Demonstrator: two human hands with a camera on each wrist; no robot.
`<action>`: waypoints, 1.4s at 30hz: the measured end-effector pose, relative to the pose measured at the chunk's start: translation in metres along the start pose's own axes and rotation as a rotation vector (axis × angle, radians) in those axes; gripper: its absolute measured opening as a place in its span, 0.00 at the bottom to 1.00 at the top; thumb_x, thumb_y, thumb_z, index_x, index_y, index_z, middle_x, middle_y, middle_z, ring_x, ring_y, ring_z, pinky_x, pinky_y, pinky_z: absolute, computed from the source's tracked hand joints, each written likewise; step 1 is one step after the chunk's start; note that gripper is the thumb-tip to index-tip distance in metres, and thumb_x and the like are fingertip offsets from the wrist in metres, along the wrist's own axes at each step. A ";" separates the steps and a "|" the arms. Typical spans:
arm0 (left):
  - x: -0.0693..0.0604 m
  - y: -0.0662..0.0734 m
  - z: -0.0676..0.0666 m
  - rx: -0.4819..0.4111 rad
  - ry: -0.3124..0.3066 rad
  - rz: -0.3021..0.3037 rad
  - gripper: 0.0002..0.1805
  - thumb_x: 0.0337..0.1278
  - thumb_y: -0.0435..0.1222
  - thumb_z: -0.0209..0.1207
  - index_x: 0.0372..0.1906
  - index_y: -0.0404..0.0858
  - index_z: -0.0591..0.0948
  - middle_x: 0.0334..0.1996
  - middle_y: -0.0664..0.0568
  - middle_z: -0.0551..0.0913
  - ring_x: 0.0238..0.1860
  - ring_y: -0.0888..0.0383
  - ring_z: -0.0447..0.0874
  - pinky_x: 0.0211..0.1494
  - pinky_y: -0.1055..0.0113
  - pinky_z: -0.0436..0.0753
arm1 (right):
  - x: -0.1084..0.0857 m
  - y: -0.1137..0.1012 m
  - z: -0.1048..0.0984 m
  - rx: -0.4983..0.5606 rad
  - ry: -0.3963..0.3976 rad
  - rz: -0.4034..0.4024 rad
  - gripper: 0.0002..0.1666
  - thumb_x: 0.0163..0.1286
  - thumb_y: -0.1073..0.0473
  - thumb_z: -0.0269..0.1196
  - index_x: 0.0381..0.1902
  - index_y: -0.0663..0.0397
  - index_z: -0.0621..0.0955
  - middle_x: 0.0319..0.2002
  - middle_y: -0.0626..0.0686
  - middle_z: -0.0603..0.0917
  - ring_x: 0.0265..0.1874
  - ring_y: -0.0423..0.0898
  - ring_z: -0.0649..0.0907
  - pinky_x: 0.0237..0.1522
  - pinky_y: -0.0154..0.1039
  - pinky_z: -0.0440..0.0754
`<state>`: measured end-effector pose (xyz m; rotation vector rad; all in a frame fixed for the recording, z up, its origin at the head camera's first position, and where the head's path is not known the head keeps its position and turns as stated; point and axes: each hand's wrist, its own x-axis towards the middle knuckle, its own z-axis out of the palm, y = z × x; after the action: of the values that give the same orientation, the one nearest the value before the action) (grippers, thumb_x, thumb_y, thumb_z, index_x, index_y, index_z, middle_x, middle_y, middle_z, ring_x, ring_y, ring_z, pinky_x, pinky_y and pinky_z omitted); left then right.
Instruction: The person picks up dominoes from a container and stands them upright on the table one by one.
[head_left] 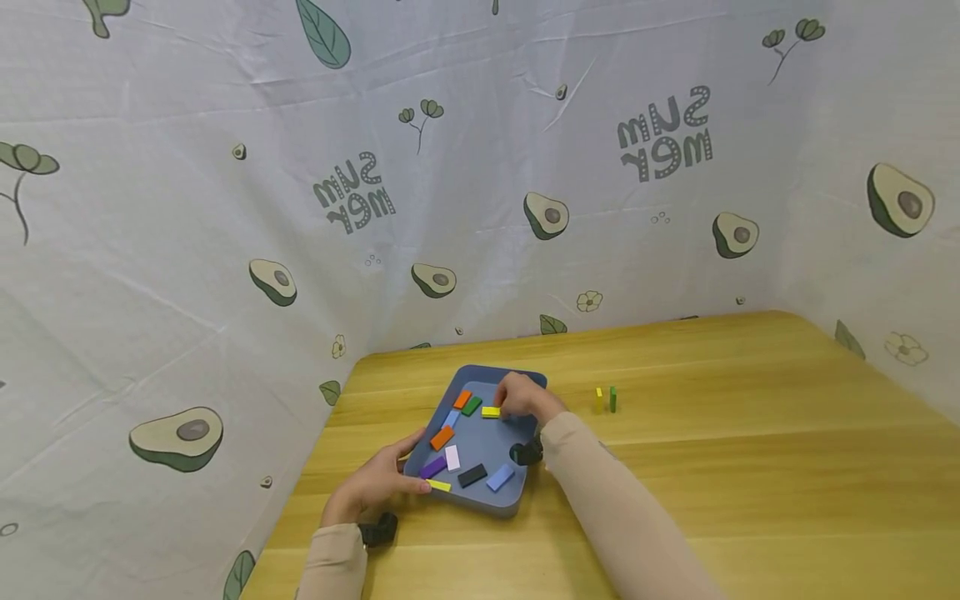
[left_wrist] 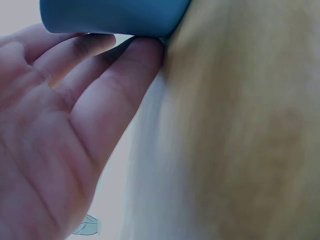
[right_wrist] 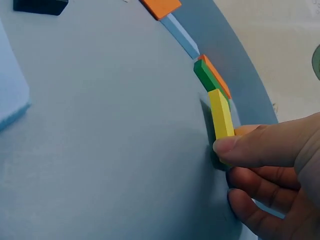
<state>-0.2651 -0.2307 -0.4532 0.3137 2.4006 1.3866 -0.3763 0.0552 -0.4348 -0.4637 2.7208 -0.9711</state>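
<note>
A blue-grey tray [head_left: 480, 502] lies on the table with several small coloured rectangular blocks inside. My right hand [head_left: 525, 397] reaches in at its far right and pinches a yellow block [right_wrist: 221, 112] between thumb and fingers; the block's lower end is hidden by the thumb. Beyond it, a green block [right_wrist: 209, 77] and an orange block [right_wrist: 216, 75] lie side by side near the tray wall. At the tray's near left corner, my left hand [head_left: 382, 479] grips the side, its thumb close to another yellow block [head_left: 439, 485].
On the table [head_left: 712, 450], right of the tray, a yellow block [head_left: 599, 398] and a green block [head_left: 612, 400] stand upright. Inside the tray's near half are purple [head_left: 433, 467], white [head_left: 452, 457], black [head_left: 472, 476] and light blue [head_left: 500, 477] blocks. A printed curtain [head_left: 487, 167] hangs behind.
</note>
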 end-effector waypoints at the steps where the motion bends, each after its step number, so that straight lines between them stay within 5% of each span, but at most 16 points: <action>1: 0.000 0.000 0.000 0.000 0.000 -0.001 0.58 0.48 0.41 0.76 0.81 0.44 0.54 0.79 0.36 0.54 0.73 0.32 0.62 0.73 0.38 0.65 | 0.000 0.000 0.000 0.001 0.000 -0.005 0.07 0.61 0.71 0.69 0.38 0.60 0.87 0.38 0.53 0.85 0.35 0.46 0.78 0.43 0.40 0.81; 18: -0.002 0.002 -0.004 -0.001 -0.017 0.016 0.56 0.50 0.40 0.75 0.81 0.44 0.54 0.79 0.37 0.54 0.72 0.33 0.64 0.72 0.40 0.67 | -0.008 -0.010 -0.017 0.163 0.113 -0.082 0.09 0.65 0.70 0.66 0.44 0.63 0.86 0.41 0.56 0.85 0.38 0.48 0.81 0.46 0.43 0.83; 32: -0.002 0.001 -0.004 0.018 -0.021 0.037 0.57 0.50 0.40 0.75 0.81 0.42 0.53 0.79 0.35 0.54 0.73 0.31 0.62 0.72 0.39 0.67 | -0.041 -0.009 -0.042 0.282 0.200 -0.212 0.08 0.67 0.66 0.65 0.44 0.62 0.85 0.43 0.58 0.86 0.40 0.48 0.83 0.43 0.40 0.83; 42: -0.001 0.001 -0.003 0.019 -0.025 0.036 0.57 0.50 0.41 0.75 0.80 0.41 0.53 0.79 0.35 0.53 0.73 0.31 0.61 0.73 0.38 0.65 | -0.075 0.011 -0.057 0.393 0.327 -0.182 0.12 0.70 0.63 0.63 0.48 0.63 0.84 0.48 0.61 0.85 0.45 0.52 0.84 0.50 0.48 0.84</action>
<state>-0.2649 -0.2327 -0.4506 0.3794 2.4004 1.3681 -0.3262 0.1234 -0.3918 -0.5194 2.6843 -1.7223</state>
